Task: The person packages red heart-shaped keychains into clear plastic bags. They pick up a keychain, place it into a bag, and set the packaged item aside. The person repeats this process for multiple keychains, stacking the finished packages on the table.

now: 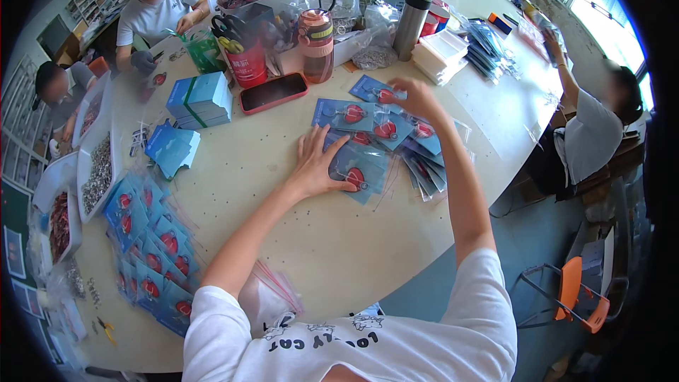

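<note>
A packet [362,173] is being flattened, seemingly, by the spread left hand [315,164]; another packet [369,90] is being touched by the curled right hand [417,101], grip unclear.

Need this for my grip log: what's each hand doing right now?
Left hand: open, fingers spread over a flat clear-bagged blue card.
Right hand: fingers bent at another blue rectangular card; whether they grip it cannot be told.

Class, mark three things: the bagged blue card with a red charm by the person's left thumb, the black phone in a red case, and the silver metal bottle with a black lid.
Bagged blue card [357,175]: head view, on its red charm.
Phone [274,93]: head view, mid-screen.
Silver bottle [411,30]: head view, mid-body.
</note>
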{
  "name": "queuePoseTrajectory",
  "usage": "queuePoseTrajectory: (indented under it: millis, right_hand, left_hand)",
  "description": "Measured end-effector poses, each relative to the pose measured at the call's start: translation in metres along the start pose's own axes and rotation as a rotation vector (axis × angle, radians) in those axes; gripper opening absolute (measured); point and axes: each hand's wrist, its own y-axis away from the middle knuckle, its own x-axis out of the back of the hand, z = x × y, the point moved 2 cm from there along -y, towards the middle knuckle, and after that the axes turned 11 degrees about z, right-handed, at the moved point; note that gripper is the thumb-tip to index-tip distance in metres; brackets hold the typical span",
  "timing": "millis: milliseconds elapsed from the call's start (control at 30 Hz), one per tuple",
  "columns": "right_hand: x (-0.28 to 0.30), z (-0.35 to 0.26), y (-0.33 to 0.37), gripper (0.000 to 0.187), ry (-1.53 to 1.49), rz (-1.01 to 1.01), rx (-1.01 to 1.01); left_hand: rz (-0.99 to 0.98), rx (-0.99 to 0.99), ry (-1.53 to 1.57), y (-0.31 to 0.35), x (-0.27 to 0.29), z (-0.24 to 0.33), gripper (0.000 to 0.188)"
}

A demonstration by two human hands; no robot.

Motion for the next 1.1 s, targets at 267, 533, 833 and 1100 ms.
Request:
queuePoseTrajectory:
  millis: [267,533,833,1100]
  right_hand:
    - [-0.053,-0.013,-0.034,0.088,0.003,-0.436,-0.187]
    - [-0.036,-0.086,0.024,0.060,0.055,-0.461,0.106]
    - [-0.023,-0.109,0.061,0.069,-0.396,-0.358,-0.039]
    - [-0.002,-0.172,0.116,0.079,-0.246,-0.164,0.245]
  left_hand:
    - [0.059,0.007,-0.054,0.012,0.009,-0.005,0.105]
    - [0.196,-0.120,0.028,0.029,0.021,-0.014,0.105]
    - [0.289,-0.128,0.077,0.035,0.028,0.001,0.121]
    - [0.506,-0.201,0.078,0.053,0.026,-0.001,0.128]
